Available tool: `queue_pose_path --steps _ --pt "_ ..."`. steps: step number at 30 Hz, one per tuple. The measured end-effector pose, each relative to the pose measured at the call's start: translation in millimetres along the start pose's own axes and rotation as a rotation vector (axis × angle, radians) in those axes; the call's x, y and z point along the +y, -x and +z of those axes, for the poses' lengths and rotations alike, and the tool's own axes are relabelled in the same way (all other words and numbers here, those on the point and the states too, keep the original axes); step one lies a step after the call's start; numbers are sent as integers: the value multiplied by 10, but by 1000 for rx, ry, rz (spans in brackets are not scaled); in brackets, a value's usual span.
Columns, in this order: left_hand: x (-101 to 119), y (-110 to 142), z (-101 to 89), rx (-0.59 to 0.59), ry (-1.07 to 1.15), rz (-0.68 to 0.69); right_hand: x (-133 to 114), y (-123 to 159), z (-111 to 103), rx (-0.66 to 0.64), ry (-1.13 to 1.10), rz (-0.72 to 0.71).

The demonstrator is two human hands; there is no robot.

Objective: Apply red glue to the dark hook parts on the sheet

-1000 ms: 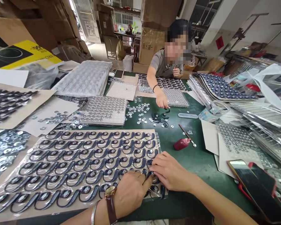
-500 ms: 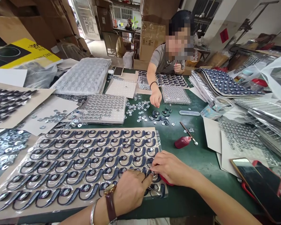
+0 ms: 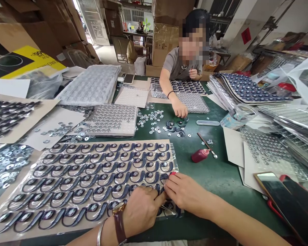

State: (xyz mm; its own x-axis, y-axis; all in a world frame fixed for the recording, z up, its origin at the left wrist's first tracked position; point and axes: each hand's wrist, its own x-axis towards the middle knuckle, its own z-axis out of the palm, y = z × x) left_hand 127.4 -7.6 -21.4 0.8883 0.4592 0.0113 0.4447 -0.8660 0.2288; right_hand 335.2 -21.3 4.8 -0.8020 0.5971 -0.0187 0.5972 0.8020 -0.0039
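A cardboard sheet (image 3: 5,232) under clear film carries rows of dark hook-shaped parts (image 3: 97,177) with round shiny centres. Both my hands meet at its near right corner. My left hand (image 3: 141,210), with a watch and a bracelet on the wrist, has its fingers curled and the fingertips pressed on a part. My right hand (image 3: 187,194) rests beside it, fingers pinched together at the same spot. Something thin and metallic shows between the two hands; I cannot make out what it is.
A person sits across the green table (image 3: 215,174), one hand (image 3: 180,110) on loose dark parts and washers (image 3: 151,119). A red bottle (image 3: 199,155) and a thin stick lie in the middle. Phones (image 3: 284,198) lie at right, stacked sheets (image 3: 246,90) beyond, trays (image 3: 113,119) at left.
My two hands have stayed at the sheet's corner, shifting only slightly. The person opposite drew a hand back, then reached out again to the loose parts.
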Motion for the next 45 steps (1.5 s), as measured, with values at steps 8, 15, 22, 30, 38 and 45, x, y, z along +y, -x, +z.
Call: queue_pose_path --steps 8,15,22,30,38,45 --pt "-7 -2 32 18 8 7 -33 11 44 19 40 -7" --pt "4 8 -1 17 -9 16 64 3 44 18 -143 61" --pt "-10 20 0 26 -28 38 214 150 74 387 -852 496" --pt "-27 15 68 53 -38 42 200 399 174 533 -1839 1000" --pt "-63 -3 84 109 -30 73 127 564 236 638 -1929 1097" --pt "-67 10 89 120 -11 78 78 608 294 642 -1853 1047"
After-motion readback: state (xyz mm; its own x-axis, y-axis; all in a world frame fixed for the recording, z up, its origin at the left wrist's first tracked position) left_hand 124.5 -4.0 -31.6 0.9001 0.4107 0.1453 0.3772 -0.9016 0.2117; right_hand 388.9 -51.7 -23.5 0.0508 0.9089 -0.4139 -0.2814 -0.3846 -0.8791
